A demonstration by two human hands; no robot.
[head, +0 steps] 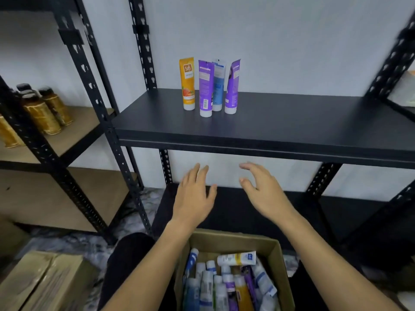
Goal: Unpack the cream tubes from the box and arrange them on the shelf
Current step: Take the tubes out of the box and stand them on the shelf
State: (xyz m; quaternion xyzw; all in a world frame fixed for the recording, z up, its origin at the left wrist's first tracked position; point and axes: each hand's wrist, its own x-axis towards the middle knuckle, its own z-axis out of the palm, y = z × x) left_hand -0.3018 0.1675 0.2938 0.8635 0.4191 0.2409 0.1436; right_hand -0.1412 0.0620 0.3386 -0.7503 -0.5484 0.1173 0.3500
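Observation:
Several cream tubes stand cap-down on the black shelf (280, 122): an orange tube (187, 84), a purple tube (206, 88), a blue tube (218, 86) behind it and a second purple tube (232, 86). An open cardboard box (275, 250) sits low in front of me, holding several more tubes, with a white and yellow tube (237, 258) lying on top. My left hand (194, 196) and my right hand (262, 191) hover empty below the shelf's front edge and above the box, fingers loosely spread.
A second rack at the left carries gold bottles with dark caps (42, 111) on wooden boards. A closed cardboard carton (42, 281) lies on the floor at the lower left. Black slotted uprights (143, 46) frame the shelf. A lower black shelf (336, 212) lies behind my hands.

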